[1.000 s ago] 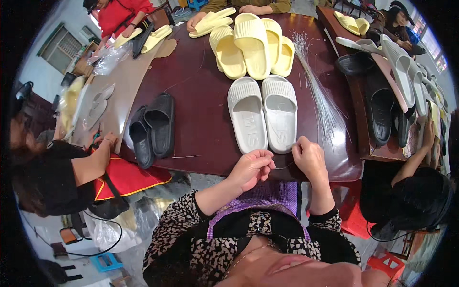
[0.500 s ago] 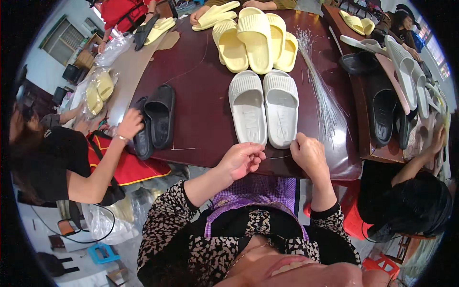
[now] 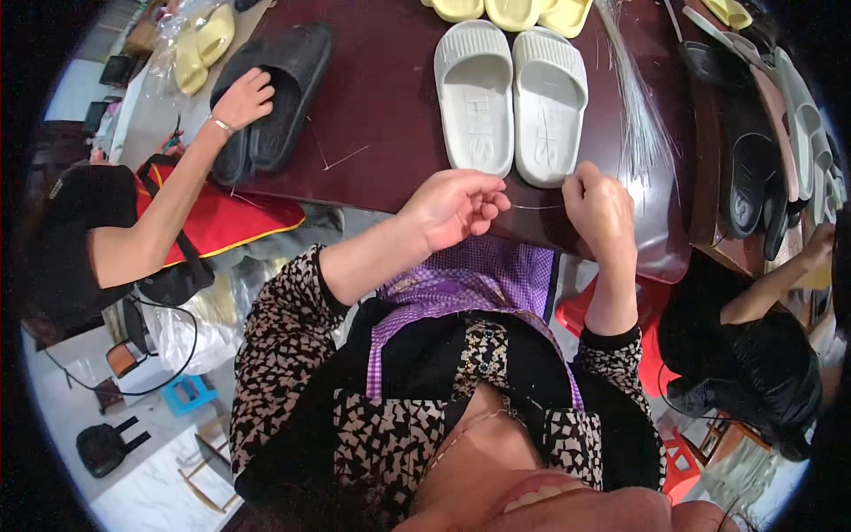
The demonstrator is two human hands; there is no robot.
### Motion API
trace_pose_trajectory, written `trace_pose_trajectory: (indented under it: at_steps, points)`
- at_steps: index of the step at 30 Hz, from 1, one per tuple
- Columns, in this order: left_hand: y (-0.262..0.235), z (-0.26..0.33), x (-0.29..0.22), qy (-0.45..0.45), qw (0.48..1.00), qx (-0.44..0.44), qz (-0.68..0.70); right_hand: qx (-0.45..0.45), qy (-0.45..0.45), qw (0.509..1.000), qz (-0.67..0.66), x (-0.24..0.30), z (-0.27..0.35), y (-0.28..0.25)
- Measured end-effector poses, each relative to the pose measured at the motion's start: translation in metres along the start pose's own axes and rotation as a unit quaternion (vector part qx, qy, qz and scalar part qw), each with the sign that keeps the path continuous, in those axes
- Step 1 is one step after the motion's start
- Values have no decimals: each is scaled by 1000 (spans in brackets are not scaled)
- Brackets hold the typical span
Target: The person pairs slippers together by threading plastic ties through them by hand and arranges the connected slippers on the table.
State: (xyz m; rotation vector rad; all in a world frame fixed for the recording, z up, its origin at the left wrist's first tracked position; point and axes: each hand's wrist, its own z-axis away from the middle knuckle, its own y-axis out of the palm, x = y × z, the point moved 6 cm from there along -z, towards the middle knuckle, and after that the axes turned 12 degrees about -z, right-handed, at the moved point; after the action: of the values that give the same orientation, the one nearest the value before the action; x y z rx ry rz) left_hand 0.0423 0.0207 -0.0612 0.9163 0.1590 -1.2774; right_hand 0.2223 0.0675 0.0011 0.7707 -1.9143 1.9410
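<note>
My left hand (image 3: pixel 456 209) is closed in a pinch at the near table edge, just below the white slippers. My right hand (image 3: pixel 600 208) is pinched too, beside the heel of the right slipper. A thin pale strand (image 3: pixel 536 207) runs between the two hands, each gripping an end. The left white slipper (image 3: pixel 475 102) and the right white slipper (image 3: pixel 550 111) lie side by side on the dark red table (image 3: pixel 381 115), toes away from me. Neither hand visibly grips a slipper.
Yellow slippers (image 3: pixel 512 12) lie beyond the white pair. A bundle of similar thin strands (image 3: pixel 640 115) is on the right. A co-worker's hand (image 3: pixel 244 99) touches black slippers (image 3: pixel 288 97) on the left. More slippers (image 3: pixel 798 124) stand at right; a cut strand (image 3: pixel 346 158) lies left.
The whole view has shifted, so the table sits higher in the picture. The co-worker's left-side hand is now over the black slippers. The strand between my hands shows more clearly.
</note>
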Motion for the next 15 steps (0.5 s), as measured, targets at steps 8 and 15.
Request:
trace_pose_trajectory:
  at_steps: [8,15]
  points:
    - [-14,-31,-38,37,998,-25,-41,-3,-9,999,38,7,-38,3]
    - [-25,-78,-83,104,984,-88,-111,-26,-27,998,53,7,-87,22]
